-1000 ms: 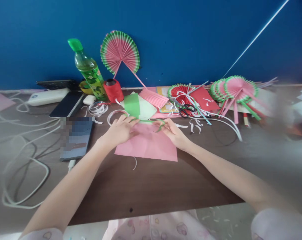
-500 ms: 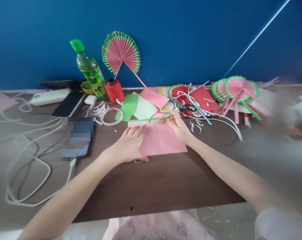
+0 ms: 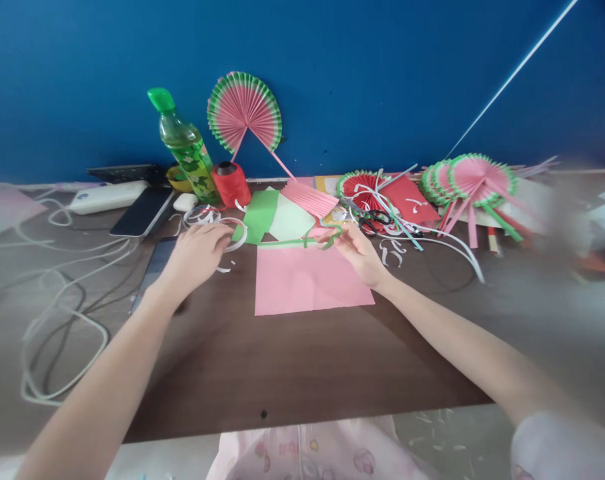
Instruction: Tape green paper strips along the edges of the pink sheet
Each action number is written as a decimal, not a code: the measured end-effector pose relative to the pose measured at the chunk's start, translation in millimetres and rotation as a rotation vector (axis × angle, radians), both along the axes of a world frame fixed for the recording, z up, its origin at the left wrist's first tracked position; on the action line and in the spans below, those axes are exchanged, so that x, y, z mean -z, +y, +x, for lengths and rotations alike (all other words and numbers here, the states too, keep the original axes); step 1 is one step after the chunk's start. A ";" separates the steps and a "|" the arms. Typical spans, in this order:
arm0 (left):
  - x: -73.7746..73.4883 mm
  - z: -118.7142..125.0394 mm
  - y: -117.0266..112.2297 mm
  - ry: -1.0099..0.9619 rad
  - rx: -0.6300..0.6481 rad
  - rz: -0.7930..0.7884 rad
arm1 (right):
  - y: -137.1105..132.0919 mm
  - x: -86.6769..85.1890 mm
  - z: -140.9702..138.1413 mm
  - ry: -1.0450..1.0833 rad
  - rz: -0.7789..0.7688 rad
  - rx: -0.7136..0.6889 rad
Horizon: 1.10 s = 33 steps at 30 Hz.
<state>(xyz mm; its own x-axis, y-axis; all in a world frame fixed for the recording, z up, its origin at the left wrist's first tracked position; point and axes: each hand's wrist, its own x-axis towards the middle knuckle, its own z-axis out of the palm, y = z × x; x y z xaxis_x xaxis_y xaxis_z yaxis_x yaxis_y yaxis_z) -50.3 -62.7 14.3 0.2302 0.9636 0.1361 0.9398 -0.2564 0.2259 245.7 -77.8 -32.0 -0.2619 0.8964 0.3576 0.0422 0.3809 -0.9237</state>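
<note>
- From my remote station I saw the blue wall (image 3: pixel 362 80) filling the back of the head view.
- Brown table (image 3: pixel 212 380) ran below it; its near edge sloped slightly.
- Pink sheet (image 3: pixel 315 280) lay flat on the table, centre, between the hands; a thin green band (image 3: pixel 285 243) ran along its far edge.
- One fan (image 3: pixel 245 107) stood opened against the wall; several more fans (image 3: pixel 482 177) were bunched at right.
- Bottle (image 3: pixel 187 153), green-capped, tilted, stood near the wall at left.
- Left hand (image 3: pixel 199 253): fingers bent over, partly covering a phone (image 3: pixel 155 267), tips at the white ring (image 3: pixel 245 233). I could not tell whether it gripped the ring.
- Right hand (image 3: pixel 355 250): fingers narrowed on a green curl (image 3: pixel 338 232), just above the sheet's far right corner.
- Green paper (image 3: pixel 259 213) and pale paper (image 3: pixel 292 217) lay just beyond the sheet, the pale one beside the green.
- Red spool (image 3: pixel 232 187) stood upright, just beside the bottle.
- Black scissors (image 3: pixel 375 220) lay among white strips, beyond the right hand; I saw mainly their handles.
</note>
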 end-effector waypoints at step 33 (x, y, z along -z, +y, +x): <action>-3.0 96.9 -15.2 -1.194 0.135 -0.962 | -11.3 -3.2 -15.5 0.222 -0.140 -0.031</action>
